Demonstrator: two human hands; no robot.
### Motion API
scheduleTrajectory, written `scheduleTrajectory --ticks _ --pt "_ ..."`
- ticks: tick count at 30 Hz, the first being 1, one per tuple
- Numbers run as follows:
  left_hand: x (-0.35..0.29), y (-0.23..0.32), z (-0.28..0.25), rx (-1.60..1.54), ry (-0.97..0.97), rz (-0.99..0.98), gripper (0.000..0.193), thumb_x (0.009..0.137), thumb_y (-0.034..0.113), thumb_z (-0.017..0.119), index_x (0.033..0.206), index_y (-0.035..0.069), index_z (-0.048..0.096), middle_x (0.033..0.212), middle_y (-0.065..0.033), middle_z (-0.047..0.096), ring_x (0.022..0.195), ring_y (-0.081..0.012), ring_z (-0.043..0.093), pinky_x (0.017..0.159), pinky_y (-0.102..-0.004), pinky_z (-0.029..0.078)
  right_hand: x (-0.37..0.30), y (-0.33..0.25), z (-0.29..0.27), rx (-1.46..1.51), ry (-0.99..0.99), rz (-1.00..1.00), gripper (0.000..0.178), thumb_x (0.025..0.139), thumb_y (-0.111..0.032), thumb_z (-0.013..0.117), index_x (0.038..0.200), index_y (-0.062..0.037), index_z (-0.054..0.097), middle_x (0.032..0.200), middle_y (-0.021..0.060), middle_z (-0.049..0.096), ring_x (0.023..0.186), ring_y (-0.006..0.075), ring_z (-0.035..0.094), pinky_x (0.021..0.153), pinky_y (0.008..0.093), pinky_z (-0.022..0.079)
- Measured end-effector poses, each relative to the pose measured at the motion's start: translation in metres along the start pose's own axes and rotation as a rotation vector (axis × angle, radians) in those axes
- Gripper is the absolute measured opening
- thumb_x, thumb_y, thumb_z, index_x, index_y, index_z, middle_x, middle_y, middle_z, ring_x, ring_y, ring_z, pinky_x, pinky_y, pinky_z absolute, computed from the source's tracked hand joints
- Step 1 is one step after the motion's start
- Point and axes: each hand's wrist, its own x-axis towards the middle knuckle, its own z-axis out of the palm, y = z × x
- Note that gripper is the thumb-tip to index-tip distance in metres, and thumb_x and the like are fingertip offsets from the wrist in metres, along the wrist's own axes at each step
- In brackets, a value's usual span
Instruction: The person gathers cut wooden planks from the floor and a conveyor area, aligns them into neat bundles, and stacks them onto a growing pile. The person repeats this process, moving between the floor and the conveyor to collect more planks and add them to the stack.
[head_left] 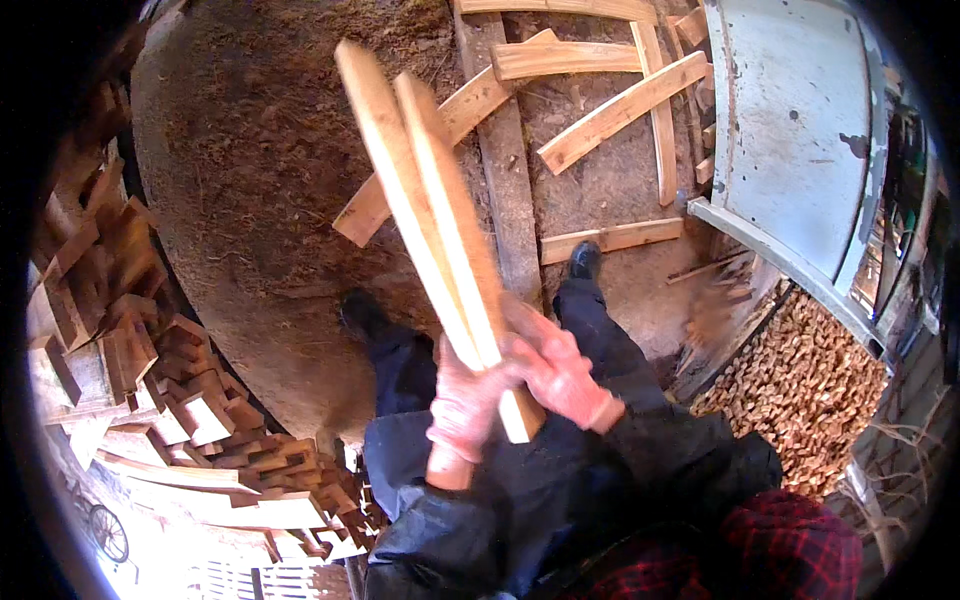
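Two long, pale wooden planks (pixel 455 225) slant up and away from my lap, lying against each other near the bottom and spread apart at the far tips. My left hand (pixel 465 398), in what looks like a pinkish glove, wraps round them from the left near their lower end. From the right, my right hand (pixel 560 370), covered the same way, closes on their edge, its fingers meeting the left hand. Some fingertips are hidden or blurred. Just beyond the held pair, a loose plank (pixel 360 212) lies slanted on the ground.
More planks (pixel 625 110) lie scattered on the dirt ahead, across a flat beam (pixel 508 170). A stack of cut wood (pixel 205 410) rises at left. On the right stand a pale blue metal panel (pixel 795 130) and a heap of small wood pieces (pixel 800 390). My boots are below.
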Motion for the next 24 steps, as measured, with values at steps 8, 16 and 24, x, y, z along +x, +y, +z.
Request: scheduleTrajectory --ticks 8,16,24 --pt "0.004 0.031 -0.033 -0.793 -0.269 -0.179 0.067 0.068 0.016 0.073 0.127 -0.007 0.049 0.106 -0.0226 0.065 0.089 -0.0333 0.068 0.078 -0.0405 0.059 0.204 0.085 0.041 0.557 -0.07 0.267 0.054 0.097 -0.041 0.051 0.133 -0.0008 0.05 0.125 0.011 0.059 0.114 0.0249 0.055 0.1 0.0373 0.042" --pt "0.004 0.027 -0.056 -0.57 -0.057 -0.074 0.068 0.065 0.011 0.065 0.127 -0.008 0.047 0.108 -0.0193 0.064 0.09 -0.0308 0.068 0.079 -0.039 0.058 0.256 0.104 0.043 0.668 0.086 0.221 0.04 0.093 -0.03 0.06 0.117 0.0023 0.059 0.108 0.0124 0.066 0.099 0.0195 0.061 0.082 0.0337 0.049" --pt "0.01 -0.012 -0.025 0.069 -0.005 -0.003 0.078 0.065 0.012 0.081 0.133 -0.002 0.044 0.112 -0.0121 0.063 0.097 -0.0206 0.062 0.085 -0.0325 0.05 0.078 0.031 -0.046 0.66 0.033 0.518 0.041 0.085 -0.023 0.07 0.112 0.0073 0.064 0.105 0.0092 0.069 0.097 0.0166 0.062 0.088 0.0287 0.047"
